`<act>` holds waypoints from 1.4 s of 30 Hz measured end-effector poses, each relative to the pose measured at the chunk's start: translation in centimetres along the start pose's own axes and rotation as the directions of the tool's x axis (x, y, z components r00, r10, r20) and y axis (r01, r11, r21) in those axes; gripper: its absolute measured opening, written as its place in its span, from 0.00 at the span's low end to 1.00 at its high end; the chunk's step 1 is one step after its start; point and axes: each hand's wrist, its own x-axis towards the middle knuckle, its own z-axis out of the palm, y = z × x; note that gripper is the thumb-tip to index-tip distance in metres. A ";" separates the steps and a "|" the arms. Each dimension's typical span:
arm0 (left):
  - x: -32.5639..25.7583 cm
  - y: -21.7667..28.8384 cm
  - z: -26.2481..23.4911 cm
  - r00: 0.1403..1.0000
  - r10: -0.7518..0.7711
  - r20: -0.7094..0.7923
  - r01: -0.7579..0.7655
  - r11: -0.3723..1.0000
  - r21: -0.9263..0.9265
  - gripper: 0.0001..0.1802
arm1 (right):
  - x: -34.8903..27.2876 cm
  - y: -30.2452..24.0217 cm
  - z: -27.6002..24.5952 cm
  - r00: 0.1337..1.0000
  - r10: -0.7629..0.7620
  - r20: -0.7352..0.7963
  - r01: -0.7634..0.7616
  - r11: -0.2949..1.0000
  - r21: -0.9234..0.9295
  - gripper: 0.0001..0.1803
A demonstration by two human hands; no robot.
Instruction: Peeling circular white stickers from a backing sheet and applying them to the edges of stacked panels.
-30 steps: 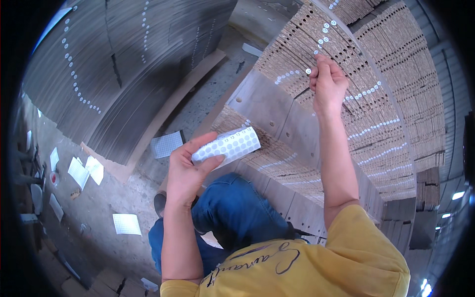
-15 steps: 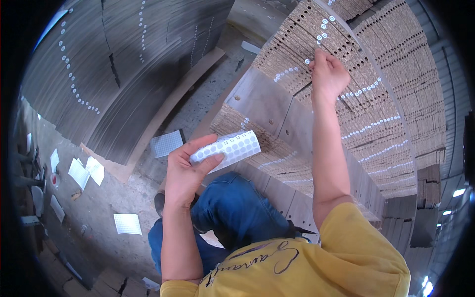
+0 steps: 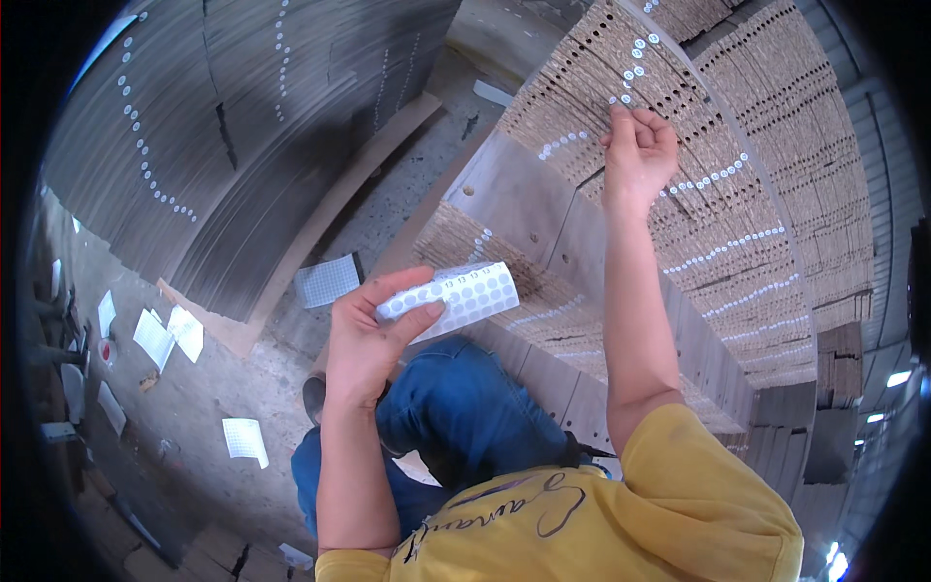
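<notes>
A curled white sheet of round stickers (image 3: 475,299) is gripped by my left hand (image 3: 373,325), the thumb across its front. Printed marks show along the sheet's upper row. My right hand (image 3: 640,155) reaches up to a stack of particle boards (image 3: 572,82), fingers pinched together. At its fingertips a small round sticker (image 3: 614,101) shows against the board edges. Just beside it sits another round sticker (image 3: 626,99), with several more running up toward the stack's far corner. Dark drilled holes line the board edges.
Another tall stack of boards (image 3: 233,126) with sticker rows stands at the left. Sticker sheets lie on the concrete floor, among them one sheet (image 3: 246,441) near my knee and a sheet (image 3: 328,281) between the stacks. More drilled boards (image 3: 795,145) stand at the right.
My right hand has shifted slightly toward me and left, uncovering a sticker on the board edges. The sticker at its fingertips has moved up and right. My left hand and sheet moved slightly right.
</notes>
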 end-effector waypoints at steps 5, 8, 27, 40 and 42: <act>0.2 0.0 0.2 1.000 -0.009 0.000 0.009 1.000 -0.002 0.18 | 0.0 -0.2 0.0 0.999 0.033 -0.016 -0.033 0.999 -0.010 0.12; 0.3 -0.1 0.3 1.000 -0.004 0.026 0.004 1.000 0.015 0.17 | -0.2 -0.6 0.1 0.998 0.064 -0.012 -0.064 0.998 0.001 0.11; 0.6 -0.2 0.4 0.970 0.085 -0.229 -0.054 0.989 0.136 0.15 | -3.3 -3.8 -1.1 0.886 0.331 0.326 -0.345 0.938 -0.014 0.15; 0.6 -0.1 0.3 0.975 0.117 -0.190 -0.090 0.986 0.143 0.14 | -10.1 -7.1 1.2 0.161 -0.126 0.979 0.560 0.828 0.014 0.11; 0.5 -0.1 0.3 0.973 0.135 -0.188 -0.111 0.985 0.131 0.14 | -10.2 -7.4 1.3 0.140 -0.123 0.982 0.582 0.813 0.019 0.10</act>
